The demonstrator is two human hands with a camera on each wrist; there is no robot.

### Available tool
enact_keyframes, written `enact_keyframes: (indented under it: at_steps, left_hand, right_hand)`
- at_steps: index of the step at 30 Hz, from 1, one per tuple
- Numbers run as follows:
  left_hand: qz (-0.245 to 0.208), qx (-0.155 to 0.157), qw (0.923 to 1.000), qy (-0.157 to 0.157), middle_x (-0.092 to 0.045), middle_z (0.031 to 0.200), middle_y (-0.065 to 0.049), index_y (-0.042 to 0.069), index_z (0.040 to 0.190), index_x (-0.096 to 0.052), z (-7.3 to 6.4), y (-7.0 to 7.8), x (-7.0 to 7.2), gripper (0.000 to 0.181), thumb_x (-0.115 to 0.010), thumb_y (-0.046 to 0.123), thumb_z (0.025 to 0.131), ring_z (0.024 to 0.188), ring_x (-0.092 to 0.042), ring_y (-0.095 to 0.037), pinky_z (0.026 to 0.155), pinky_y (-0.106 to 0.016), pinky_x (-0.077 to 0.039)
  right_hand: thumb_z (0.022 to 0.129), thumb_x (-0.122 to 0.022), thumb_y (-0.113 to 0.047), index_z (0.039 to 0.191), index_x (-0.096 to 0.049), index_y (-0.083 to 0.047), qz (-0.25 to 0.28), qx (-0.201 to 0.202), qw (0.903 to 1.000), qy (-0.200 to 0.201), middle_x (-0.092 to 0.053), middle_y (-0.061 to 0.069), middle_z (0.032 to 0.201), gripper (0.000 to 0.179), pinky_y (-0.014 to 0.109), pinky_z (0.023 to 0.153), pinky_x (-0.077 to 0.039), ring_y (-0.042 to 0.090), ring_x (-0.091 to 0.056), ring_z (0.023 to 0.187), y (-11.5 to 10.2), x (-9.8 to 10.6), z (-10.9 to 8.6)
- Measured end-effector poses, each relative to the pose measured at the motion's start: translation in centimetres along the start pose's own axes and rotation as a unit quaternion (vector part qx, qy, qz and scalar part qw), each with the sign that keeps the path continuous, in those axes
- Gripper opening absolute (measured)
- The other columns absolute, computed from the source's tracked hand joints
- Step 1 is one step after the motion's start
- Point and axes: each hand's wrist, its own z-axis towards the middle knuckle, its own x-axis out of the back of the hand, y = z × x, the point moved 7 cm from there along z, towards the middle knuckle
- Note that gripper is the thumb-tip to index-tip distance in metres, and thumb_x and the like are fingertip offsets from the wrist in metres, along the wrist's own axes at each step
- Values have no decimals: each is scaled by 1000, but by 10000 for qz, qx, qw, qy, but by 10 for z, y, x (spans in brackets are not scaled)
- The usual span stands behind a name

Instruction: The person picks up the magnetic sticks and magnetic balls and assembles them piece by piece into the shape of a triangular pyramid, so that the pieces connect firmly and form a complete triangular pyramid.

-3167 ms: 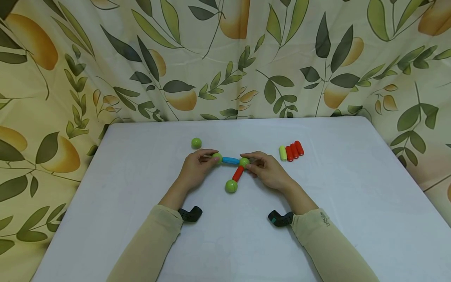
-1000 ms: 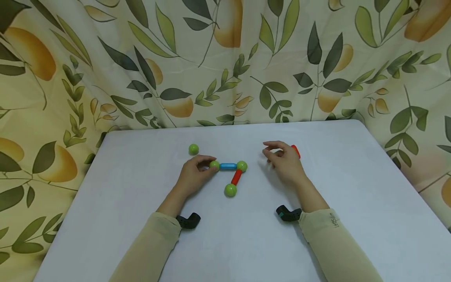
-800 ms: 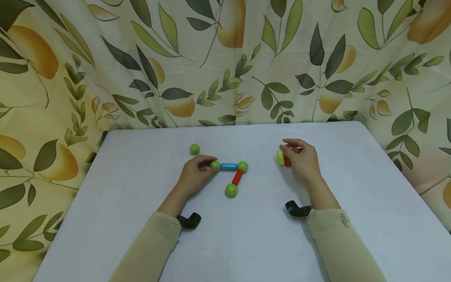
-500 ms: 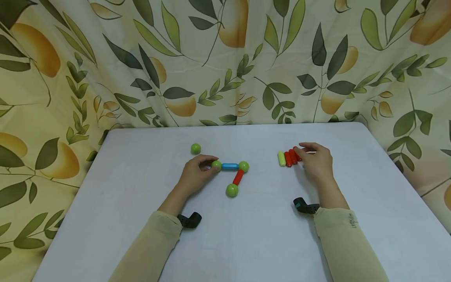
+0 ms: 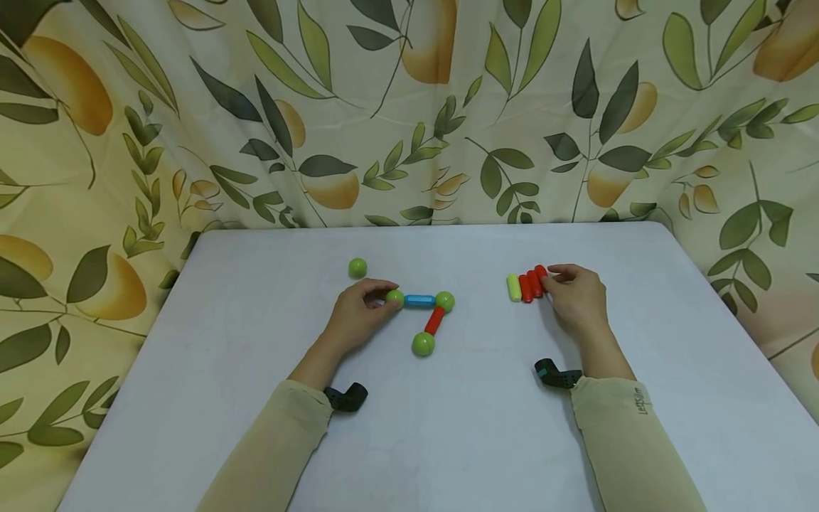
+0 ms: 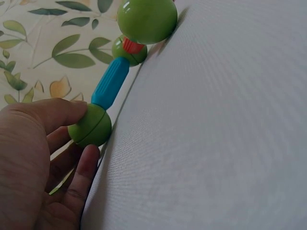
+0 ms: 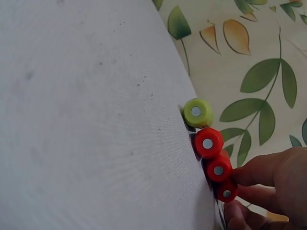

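My left hand (image 5: 360, 313) pinches a green ball (image 6: 91, 127) between thumb and fingers. From that ball a blue magnetic stick (image 5: 419, 301) runs right to a second green ball (image 5: 444, 301). A red magnetic stick (image 5: 434, 321) slants from there toward me, ending in a third green ball (image 5: 423, 345). My right hand (image 5: 579, 299) has its thumb and fingers round the outermost red magnetic stick (image 7: 227, 192) of a row on the table. Beside it lie two more red sticks (image 7: 207, 143) and a yellow-green stick (image 5: 514, 287), metal discs in their ends.
A loose green ball (image 5: 357, 268) lies behind my left hand. The white table (image 5: 441, 441) meets a leaf-and-fruit patterned curtain (image 5: 409, 128) at its back edge. Each wrist carries a black camera mount (image 5: 346, 397).
My right hand has let go of the middle green ball and moved right, over the row of sticks to its outer end. My left hand still holds its ball.
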Motion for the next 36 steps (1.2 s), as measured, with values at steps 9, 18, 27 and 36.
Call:
enact_keyframes:
  at_steps: [9, 18, 27, 36]
  left_hand:
    - [124, 48, 9999, -83, -71, 127, 1, 17, 127, -73, 0, 2, 0, 34, -79, 24, 94, 114, -67, -16, 92, -30, -58]
    - [175, 72, 9997, -184, -73, 125, 0, 18, 125, -73, -1, 4, -1, 32, -78, 25, 94, 106, -67, -16, 91, -33, -57]
    - [157, 89, 9997, -140, -72, 122, 1, 18, 123, -73, -3, 4, 0, 30, -78, 25, 94, 104, -66, -15, 90, -32, -56]
    - [153, 46, 9998, -128, -72, 118, 2, 20, 119, -73, -1, 3, 0, 27, -78, 26, 93, 98, -66, -15, 87, -31, -56]
  right_hand:
    - [102, -55, -26, 141, -60, -3, -185, -28, 9998, -39, -60, 22, 127, 46, 33, 79, -42, 37, -52, 116, 1, 1, 1]
    - [102, -55, -27, 144, -56, -1, -364, 14, 9993, -54, -59, 22, 125, 50, 34, 77, -42, 37, -52, 112, 1, 0, 2]
    - [105, -51, -25, 148, -52, 0, -490, 137, 9987, -27, -60, 24, 125, 51, 37, 80, -45, 38, -54, 110, -2, -2, 2]
    - [108, -47, -23, 154, -45, 0, -379, 165, 9991, -22, -58, 28, 133, 51, 53, 97, -48, 42, -53, 118, -3, -1, 2]
